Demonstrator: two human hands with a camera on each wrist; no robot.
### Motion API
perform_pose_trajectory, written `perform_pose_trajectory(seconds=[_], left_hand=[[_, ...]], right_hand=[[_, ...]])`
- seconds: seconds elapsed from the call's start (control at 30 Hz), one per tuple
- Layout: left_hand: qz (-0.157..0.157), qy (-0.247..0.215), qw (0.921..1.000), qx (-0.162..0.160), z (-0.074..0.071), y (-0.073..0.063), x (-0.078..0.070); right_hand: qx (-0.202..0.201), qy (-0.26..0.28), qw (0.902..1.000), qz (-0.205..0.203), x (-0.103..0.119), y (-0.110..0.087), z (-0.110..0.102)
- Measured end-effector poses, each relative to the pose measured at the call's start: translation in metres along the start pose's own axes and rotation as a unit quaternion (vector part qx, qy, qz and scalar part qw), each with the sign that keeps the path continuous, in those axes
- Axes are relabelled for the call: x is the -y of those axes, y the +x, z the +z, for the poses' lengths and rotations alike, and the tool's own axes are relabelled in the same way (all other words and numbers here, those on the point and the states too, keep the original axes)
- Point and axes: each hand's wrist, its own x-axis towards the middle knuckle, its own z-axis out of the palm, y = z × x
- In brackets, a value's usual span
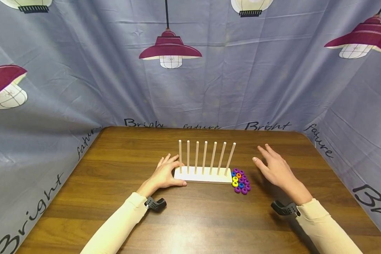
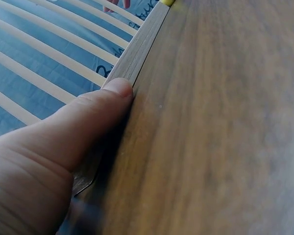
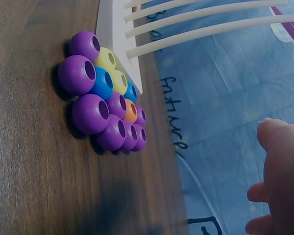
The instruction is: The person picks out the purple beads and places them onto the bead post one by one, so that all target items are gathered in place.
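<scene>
A pale wooden peg board (image 1: pixel 206 179) with several upright pegs (image 1: pixel 204 157) stands in the middle of the table in the head view. My left hand (image 1: pixel 165 175) grips the board's left end, thumb along the front side and fingers spread toward the back. In the left wrist view the thumb (image 2: pixel 95 115) presses on the base's front face (image 2: pixel 137 56). Against the board's right end lie several round beads with holes, among them purple (image 3: pixel 89 114), blue (image 3: pixel 102 82), yellow (image 3: pixel 106 59) and orange ones (image 3: pixel 130 111). Right of the beads my right hand (image 1: pixel 274 167) hovers with nothing in it, fingers extended.
The brown wooden table (image 1: pixel 190 218) reaches to a grey-blue curtain (image 1: pixel 241 88) printed with lamps and lettering, which hangs at the back and both sides. Each wrist wears a black strap mount, the left one (image 1: pixel 155 204) and the right one (image 1: pixel 285 208).
</scene>
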Motion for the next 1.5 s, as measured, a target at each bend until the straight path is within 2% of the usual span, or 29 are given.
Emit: perform_pose_trajectory(seconds=[0.3,0.43,0.67,0.87,1.2,1.5], left_hand=[[-0.014,0.006,0.9998,0.009,-0.003,-0.001,0.000],[-0.005,0.003,1.0000,0.005,-0.002,-0.001,0.000],[-0.005,0.005,1.0000,0.007,-0.002,0.002,-0.001],[-0.007,0.005,0.9999,0.008,-0.003,0.001,-0.003],[-0.010,0.007,0.9999,0.011,-0.002,0.000,-0.003],[0.000,0.002,1.0000,0.000,-0.001,-0.001,-0.003]], right_hand=[[-0.006,0.042,0.9982,-0.041,0.002,0.006,0.014],[-0.018,0.060,0.9965,-0.055,0.001,0.006,0.022],[-0.036,0.091,0.9939,-0.050,0.005,0.005,0.031],[-0.018,0.123,0.9915,-0.038,0.009,0.004,0.037],[-0.004,0.105,0.9933,-0.048,0.007,0.007,0.048],[0.008,0.098,0.9930,-0.066,0.004,0.010,0.053]])
